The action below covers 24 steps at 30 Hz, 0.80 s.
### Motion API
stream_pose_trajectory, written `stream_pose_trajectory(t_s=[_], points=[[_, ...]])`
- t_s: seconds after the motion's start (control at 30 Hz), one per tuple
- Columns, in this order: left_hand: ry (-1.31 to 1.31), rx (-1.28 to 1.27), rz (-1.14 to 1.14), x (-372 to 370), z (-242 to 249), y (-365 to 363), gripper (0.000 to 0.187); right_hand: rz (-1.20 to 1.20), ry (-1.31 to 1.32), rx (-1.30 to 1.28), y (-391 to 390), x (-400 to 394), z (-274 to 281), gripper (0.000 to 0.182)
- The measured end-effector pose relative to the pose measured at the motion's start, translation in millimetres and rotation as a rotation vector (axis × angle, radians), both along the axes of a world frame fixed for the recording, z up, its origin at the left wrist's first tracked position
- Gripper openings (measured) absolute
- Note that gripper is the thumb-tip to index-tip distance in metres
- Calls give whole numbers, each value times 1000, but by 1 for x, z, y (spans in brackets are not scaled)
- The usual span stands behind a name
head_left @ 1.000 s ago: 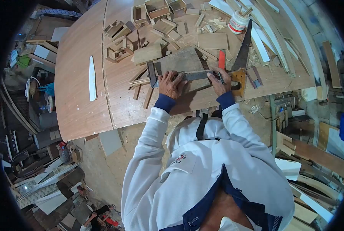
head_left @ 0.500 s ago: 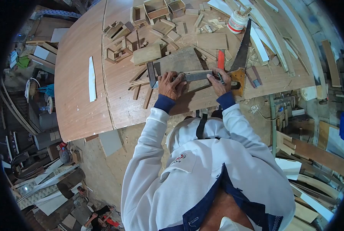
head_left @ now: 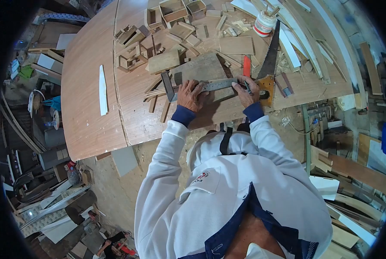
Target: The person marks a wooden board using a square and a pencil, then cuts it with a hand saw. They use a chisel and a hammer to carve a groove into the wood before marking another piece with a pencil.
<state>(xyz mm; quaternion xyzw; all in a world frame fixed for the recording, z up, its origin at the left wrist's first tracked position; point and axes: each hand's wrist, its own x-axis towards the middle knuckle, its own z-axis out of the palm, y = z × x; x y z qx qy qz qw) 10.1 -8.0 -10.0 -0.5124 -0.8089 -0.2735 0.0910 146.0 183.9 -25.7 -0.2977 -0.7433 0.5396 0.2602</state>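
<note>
A carpenter's square (head_left: 219,85) lies across the near part of the workbench, its dark stock to the left and its metal blade running right. My left hand (head_left: 190,96) is closed over the square near the stock, fingers pressing on the blade. At the blade's far right end is my right hand (head_left: 247,93), closed on a thin dark pencil-like marker (head_left: 247,87) with its fingertips by the blade. What lies directly under the blade is mostly hidden. Just beyond the square sits a flat greyish board (head_left: 206,64).
Right of my right hand lies a handsaw (head_left: 271,60), beside a red-handled object (head_left: 247,66). Small open wooden boxes (head_left: 173,9), offcuts and a white tub (head_left: 264,25) stand farther back. Long strips (head_left: 307,39) line the right side. A white sliver (head_left: 103,90) lies left.
The square has tipped slightly, so more of its blade's marked face shows. Both hands keep nearly the same place and hold.
</note>
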Motion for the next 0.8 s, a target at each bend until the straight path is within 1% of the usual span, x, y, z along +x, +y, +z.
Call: stream_pose_trajectory(t_s=[0.07, 0.1, 0.17, 0.3, 0.4, 0.47, 0.57, 0.67, 0.8], points=[[-16, -19, -12, 0, 2, 0, 31, 6, -5, 111, 2, 0, -5, 29], [-16, -20, -13, 0, 2, 0, 31, 5, -4, 111, 0, 0, -2, 29], [-22, -21, -38, -3, 3, 0, 33, -3, 35, -22, -2, 2, 3, 27], [-12, -14, -56, -6, 3, 1, 36, 10, -2, 10, -3, 3, 7, 26], [-1, -26, -55, -5, 4, 1, 37, -23, 5, 46, -2, 2, 1, 26], [7, -24, -40, -3, 8, 2, 35, -19, 63, 34, 0, 2, -5, 25], [35, -37, -18, -1, 3, 1, 34, -34, 17, 7, -3, 2, -4, 25], [28, -29, -15, 0, 1, 0, 33, -44, 77, 72, -2, 1, -11, 25], [38, -27, -12, 2, 1, 0, 33, -58, 49, 34, -4, 1, -7, 24]])
